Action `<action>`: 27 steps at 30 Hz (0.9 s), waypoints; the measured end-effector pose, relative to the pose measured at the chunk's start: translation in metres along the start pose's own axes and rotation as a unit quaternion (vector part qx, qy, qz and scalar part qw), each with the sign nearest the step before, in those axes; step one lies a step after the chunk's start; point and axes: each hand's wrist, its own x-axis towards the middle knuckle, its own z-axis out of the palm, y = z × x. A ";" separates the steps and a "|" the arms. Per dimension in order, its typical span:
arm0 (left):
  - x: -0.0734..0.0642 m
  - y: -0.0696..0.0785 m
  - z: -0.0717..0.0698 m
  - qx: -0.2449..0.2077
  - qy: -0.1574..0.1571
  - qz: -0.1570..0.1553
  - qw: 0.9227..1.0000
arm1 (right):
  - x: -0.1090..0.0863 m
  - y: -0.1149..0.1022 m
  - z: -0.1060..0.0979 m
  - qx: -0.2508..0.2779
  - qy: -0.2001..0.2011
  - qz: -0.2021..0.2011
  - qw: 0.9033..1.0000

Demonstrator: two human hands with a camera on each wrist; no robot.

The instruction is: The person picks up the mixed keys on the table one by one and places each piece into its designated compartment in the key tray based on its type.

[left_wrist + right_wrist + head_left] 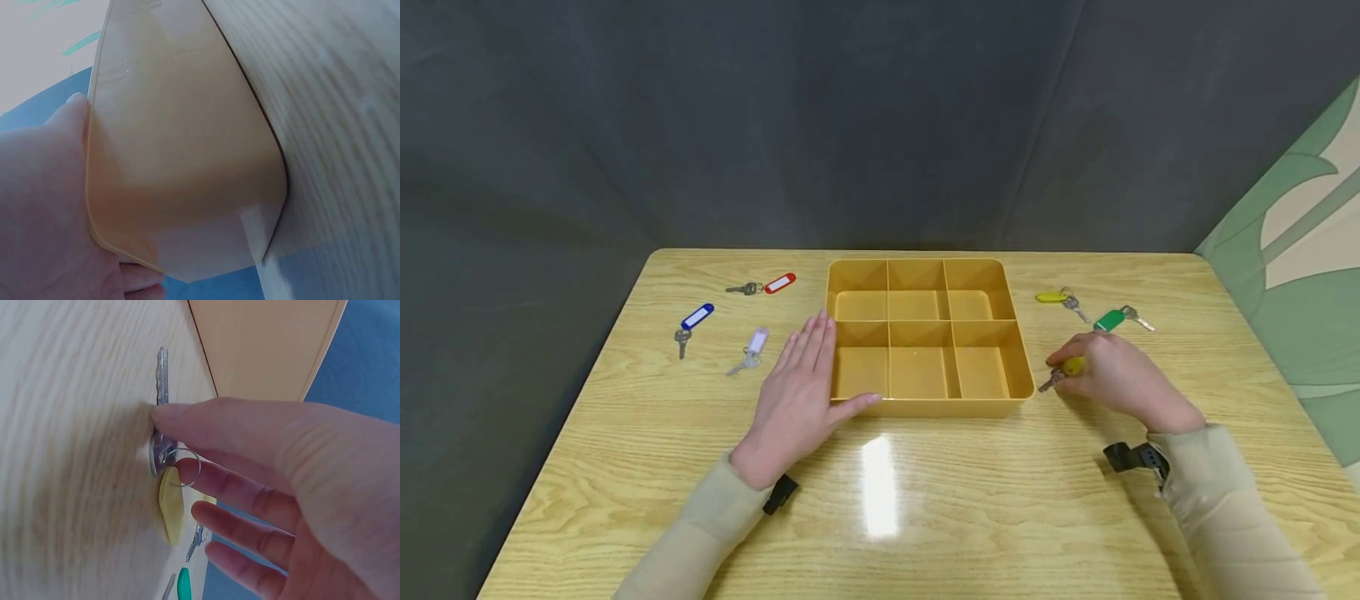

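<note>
A yellow six-compartment box (955,408) stands mid-table. My left hand (796,396) rests against its left side, fingers straight, the thumb lying over the front rim. In the left wrist view, the palm (44,206) presses along the box's rim. To the right of the box, my right hand (1116,375) pinches a key (154,453) between thumb and forefinger. A metal ring joins this key to a yellow tag (171,506). Key and tag are at the tabletop, close to the box's front right corner. The other right fingers are loosely bent.
Left of the box lie keys with a red tag (780,283), a blue tag (697,316) and a pale lilac tag (758,340). On the right, beyond my hand, are keys with another yellow tag (1051,297) and a green tag (1108,320). A dark curtain (850,125) hangs behind.
</note>
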 end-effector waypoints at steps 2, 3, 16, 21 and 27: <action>-0.001 0.001 0.000 0.002 0.003 0.001 1.000 | 0.000 0.001 0.000 0.002 0.002 0.003 1.000; -0.002 0.001 0.000 0.002 0.005 0.003 1.000 | 0.000 0.001 0.000 0.003 0.002 0.005 1.000; -0.015 0.004 -0.002 -0.003 0.006 0.017 1.000 | -0.001 0.007 -0.001 0.001 -0.010 0.022 1.000; -0.018 0.006 -0.004 -0.001 -0.009 0.012 1.000 | 0.000 0.010 -0.003 0.005 -0.019 0.029 0.999; -0.020 0.007 -0.008 0.002 -0.026 0.008 1.000 | 0.001 0.012 -0.002 0.013 -0.021 0.035 0.999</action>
